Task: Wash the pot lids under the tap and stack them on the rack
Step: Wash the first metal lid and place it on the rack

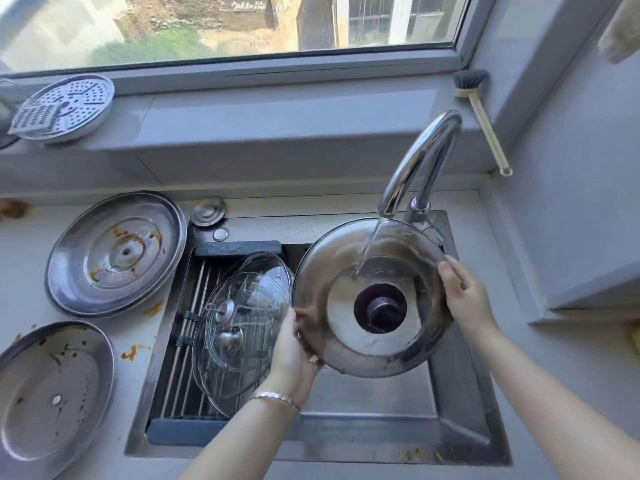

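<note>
Risk: the wet steel lid (329, 271), held tilted under the tap (422, 161) stream at centre right of the frame, could slip from its rim-only grip and drop into the sink (450, 393). It could also swing left against the 2 glass lids (242, 323) on the rack (194, 289) just beside it.

Left hand (294, 348): fingers curl round the lower-left rim. Right hand (464, 292): fingers curl over the right rim. 2 soiled lids (116, 252) wait at left.

both bare forearms reach forward, the left hand (294, 348), a bracelet (277, 398) at its wrist, gripping the lower left rim of a steel lid (329, 271), the right hand (464, 296) clasping its right edge, fingers curled.
</note>
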Tool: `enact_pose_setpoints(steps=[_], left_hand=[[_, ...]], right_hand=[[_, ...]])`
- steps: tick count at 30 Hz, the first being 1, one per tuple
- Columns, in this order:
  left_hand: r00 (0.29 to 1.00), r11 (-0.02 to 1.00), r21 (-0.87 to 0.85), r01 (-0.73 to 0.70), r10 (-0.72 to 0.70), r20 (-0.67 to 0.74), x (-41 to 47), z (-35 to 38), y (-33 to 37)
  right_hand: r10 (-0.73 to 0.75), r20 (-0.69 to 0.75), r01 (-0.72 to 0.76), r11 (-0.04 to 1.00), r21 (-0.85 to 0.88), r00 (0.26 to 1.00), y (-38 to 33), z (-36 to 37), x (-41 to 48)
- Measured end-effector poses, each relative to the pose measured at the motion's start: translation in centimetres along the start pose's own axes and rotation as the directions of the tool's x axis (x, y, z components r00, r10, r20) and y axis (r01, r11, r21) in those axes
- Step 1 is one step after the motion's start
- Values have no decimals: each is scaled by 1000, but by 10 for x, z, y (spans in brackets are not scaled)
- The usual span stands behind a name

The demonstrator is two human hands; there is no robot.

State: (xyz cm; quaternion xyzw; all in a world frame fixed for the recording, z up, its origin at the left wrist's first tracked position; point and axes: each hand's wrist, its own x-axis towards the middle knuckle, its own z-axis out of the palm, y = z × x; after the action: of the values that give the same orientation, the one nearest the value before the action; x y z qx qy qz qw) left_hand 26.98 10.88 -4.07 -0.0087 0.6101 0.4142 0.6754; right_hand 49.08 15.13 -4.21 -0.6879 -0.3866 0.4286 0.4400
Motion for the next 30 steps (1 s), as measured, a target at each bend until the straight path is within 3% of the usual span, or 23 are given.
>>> enact_pose_setpoints(steps=[3, 6, 8, 10, 11, 14, 18, 21, 24, 27, 28, 30], left_hand=[[989, 981, 140, -133, 122, 83, -9, -7, 15], [947, 888, 334, -315, 271, 171, -18, -7, 24], [922, 826, 412, -384, 326, 207, -25, 1, 26], [906, 751, 508, -422, 344, 245, -28, 8, 22], [893, 667, 594, -450, 355, 277, -29, 12, 17], [831, 294, 790, -539, 342, 440, -30, 24, -5], [730, -112, 757, -644, 206, 651, -37, 45, -27], [670, -231, 681, -695, 135, 730, -38, 49, -33], [643, -179, 674, -717, 206, 738, -36, 39, -29], [688, -11, 773, -634, 449, 571, -21, 18, -22], [742, 88, 818, -569, 485, 463, -17, 13, -19], [882, 432, 802, -412, 411, 231, -11, 9, -10]], right_hand=[[257, 35, -257, 966, 23, 966, 30, 17, -1], [607, 180, -630, 765, 135, 774, 49, 35, -10], [698, 262, -729, 683, 35, 666, 53, 40, -17], [724, 267, -721, 681, -131, 636, 46, 36, -18], [724, 251, -710, 686, -161, 643, 38, 32, -16], [674, 323, -664, 731, -157, 665, 2, 14, -5], [671, 408, -569, 741, -356, 619, -35, 1, -6], [653, 293, -566, 754, -332, 698, -23, -6, -10], [648, 212, -620, 761, -190, 731, -2, -20, -16], [697, 188, -712, 702, 17, 692, 28, -33, -29], [718, 202, -744, 660, 105, 665, 38, -35, -36], [733, 227, -767, 602, 223, 641, 57, -33, -44]])
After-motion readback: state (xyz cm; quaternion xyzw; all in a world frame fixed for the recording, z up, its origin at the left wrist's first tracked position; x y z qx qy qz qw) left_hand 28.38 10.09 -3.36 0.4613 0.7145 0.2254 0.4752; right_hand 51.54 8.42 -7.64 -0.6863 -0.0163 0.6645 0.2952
